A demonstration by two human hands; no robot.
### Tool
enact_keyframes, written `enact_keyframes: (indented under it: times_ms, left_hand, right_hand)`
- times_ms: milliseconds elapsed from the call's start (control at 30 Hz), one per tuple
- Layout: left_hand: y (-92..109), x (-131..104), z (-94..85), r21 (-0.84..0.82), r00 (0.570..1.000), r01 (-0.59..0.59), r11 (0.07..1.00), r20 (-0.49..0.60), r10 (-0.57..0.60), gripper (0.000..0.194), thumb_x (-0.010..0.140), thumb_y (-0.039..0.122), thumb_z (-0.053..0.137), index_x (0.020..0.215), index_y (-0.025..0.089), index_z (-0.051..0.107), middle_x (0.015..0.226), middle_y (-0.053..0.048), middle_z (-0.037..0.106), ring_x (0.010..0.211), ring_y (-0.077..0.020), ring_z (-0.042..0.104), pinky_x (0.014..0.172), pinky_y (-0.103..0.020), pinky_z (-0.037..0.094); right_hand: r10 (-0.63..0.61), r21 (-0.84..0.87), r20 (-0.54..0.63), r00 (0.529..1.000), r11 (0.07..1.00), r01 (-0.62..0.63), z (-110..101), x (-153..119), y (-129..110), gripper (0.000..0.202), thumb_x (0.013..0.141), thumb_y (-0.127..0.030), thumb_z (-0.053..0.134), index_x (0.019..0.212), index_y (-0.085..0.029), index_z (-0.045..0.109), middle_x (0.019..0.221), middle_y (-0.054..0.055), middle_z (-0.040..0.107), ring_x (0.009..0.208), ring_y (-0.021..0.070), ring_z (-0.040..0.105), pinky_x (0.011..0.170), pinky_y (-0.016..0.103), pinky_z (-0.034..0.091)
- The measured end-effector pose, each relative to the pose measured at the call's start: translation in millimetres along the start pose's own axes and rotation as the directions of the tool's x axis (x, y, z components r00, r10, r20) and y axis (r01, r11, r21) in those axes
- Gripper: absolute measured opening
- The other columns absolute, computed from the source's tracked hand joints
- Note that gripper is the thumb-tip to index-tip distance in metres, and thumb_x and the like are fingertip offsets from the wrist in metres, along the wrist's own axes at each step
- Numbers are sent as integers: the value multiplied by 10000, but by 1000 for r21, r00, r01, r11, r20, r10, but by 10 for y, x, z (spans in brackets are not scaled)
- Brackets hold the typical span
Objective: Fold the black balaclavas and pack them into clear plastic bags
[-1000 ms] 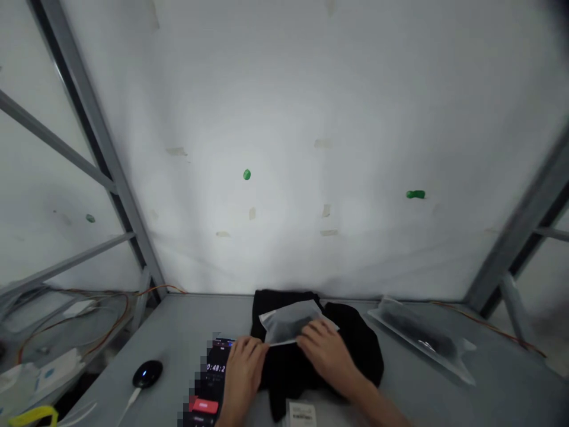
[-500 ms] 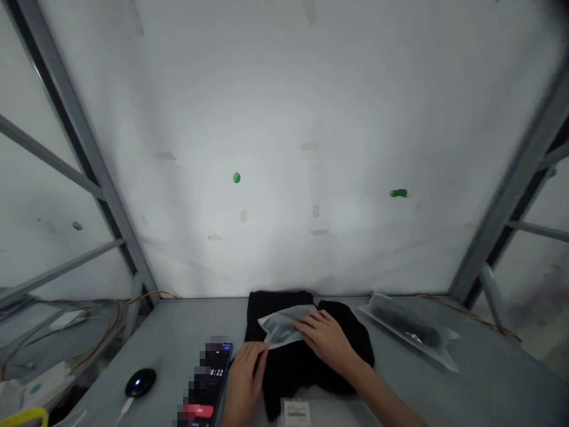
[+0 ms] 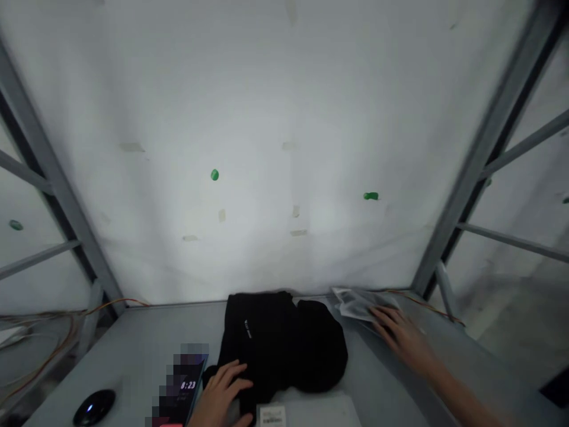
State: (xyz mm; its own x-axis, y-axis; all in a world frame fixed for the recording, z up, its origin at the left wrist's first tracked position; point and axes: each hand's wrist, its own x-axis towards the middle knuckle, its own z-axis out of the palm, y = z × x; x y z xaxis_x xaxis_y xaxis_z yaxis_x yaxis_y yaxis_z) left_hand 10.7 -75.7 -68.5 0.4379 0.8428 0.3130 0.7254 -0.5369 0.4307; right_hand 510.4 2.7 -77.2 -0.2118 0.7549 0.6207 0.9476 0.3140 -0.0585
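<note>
Black folded cloth [image 3: 284, 344] with small white lettering lies at the back middle of the grey table. My left hand [image 3: 222, 391], fingers apart, rests on its lower left part and holds nothing. Farther right, my right hand [image 3: 402, 335] is on a translucent plastic bag [image 3: 353, 303] near the wall. The fingers of my right hand are slightly blurred, and whether they grip the bag is unclear. Just below the cloth lies a clear packet [image 3: 320, 409] with a white barcode label [image 3: 272, 416].
A phone [image 3: 182, 385] lies left of my left hand, partly pixelated. Farther left is a round black device [image 3: 94, 407] with a small light. Metal frame posts [image 3: 480, 148] flank the white wall, and orange cables run along the table's back corners.
My right hand has moved right, off the cloth, along with the translucent bag that lay there. My left hand has let go of the bag's edge and spread on the cloth. The view has turned right.
</note>
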Motion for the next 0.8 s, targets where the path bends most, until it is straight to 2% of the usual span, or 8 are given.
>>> enact_keyframes:
  times_ms: [67, 133, 267, 333, 433, 500, 600, 800]
  left_hand:
    - [-64, -58, -9, 25, 997, -21, 999, 70, 20, 554, 616, 206, 806, 1137, 347, 681, 1350, -73, 622, 1281, -340, 540, 971, -501, 528]
    - [-65, -81, -35, 52, 994, -48, 997, 101, 43, 602, 594, 232, 828, 1163, 347, 671, 1355, -84, 621, 1269, -348, 553, 956, -502, 537]
    - [59, -67, -153, 91, 998, -63, 994, 16, 61, 241, 756, 152, 656, 931, 307, 714, 1234, -47, 697, 1222, -290, 601, 956, -456, 546]
    - [127, -59, -224, 39, 993, 9, 999, -119, -5, 191, 873, 169, 522, 854, 274, 680, 1145, -48, 730, 1182, -253, 629, 941, -424, 555]
    - [211, -25, -270, -54, 961, 106, 993, -251, -116, 219, 956, 238, 423, 915, 259, 638, 1149, -64, 724, 1171, -229, 636, 951, -409, 552]
    - [254, 30, -227, -27, 991, 52, 998, -126, -55, 122, 888, 267, 566, 981, 271, 645, 1214, -61, 703, 1195, -249, 622, 964, -415, 544]
    - [276, 123, -101, 83, 990, -82, 993, 118, 72, 343, 670, 183, 744, 989, 287, 670, 1273, -48, 680, 1197, -302, 619, 953, -442, 550]
    - [193, 110, -83, 182, 998, -61, 981, 23, 57, 298, 748, 24, 553, 878, 272, 654, 1157, -11, 732, 1096, -231, 677, 916, -373, 568]
  right_hand:
    - [-9, 53, 8, 1000, 999, 8, 40, -71, -352, 414, 960, -372, 472, 1352, -272, 559, 1287, 135, 641, 1153, 310, 612, 954, 483, 498]
    - [-117, 166, 106, 987, 981, 99, 41, -67, -761, 449, 949, -356, 510, 1392, -286, 514, 1365, 114, 595, 1245, 286, 557, 1024, 468, 464]
    - [-238, 322, 231, 943, 934, 156, -7, 59, -1286, 256, 923, -245, 514, 1130, -275, 663, 1310, 65, 642, 1280, 270, 531, 1067, 518, 413]
    - [-199, 351, 219, 955, 929, 113, -35, 109, -1337, 198, 920, -199, 484, 972, -242, 670, 1264, 79, 664, 1264, 261, 545, 1045, 504, 429]
    - [-173, 380, 175, 969, 920, 96, -86, 113, -1307, 155, 915, -210, 493, 949, -234, 642, 1257, 98, 662, 1272, 259, 535, 1012, 477, 452]
    - [-191, 379, 190, 963, 919, 107, -117, 78, -1307, 140, 901, -204, 511, 940, -243, 640, 1243, 84, 672, 1272, 263, 536, 1006, 472, 452]
    - [-198, 373, 247, 949, 923, 95, -131, 17, -1361, 166, 900, -193, 524, 985, -254, 653, 1229, 61, 685, 1259, 266, 547, 992, 462, 456]
    - [-114, 471, 255, 960, 882, -20, -90, 3, -1398, 252, 992, -271, 424, 1071, -259, 663, 1126, 69, 716, 1214, 268, 573, 981, 464, 452]
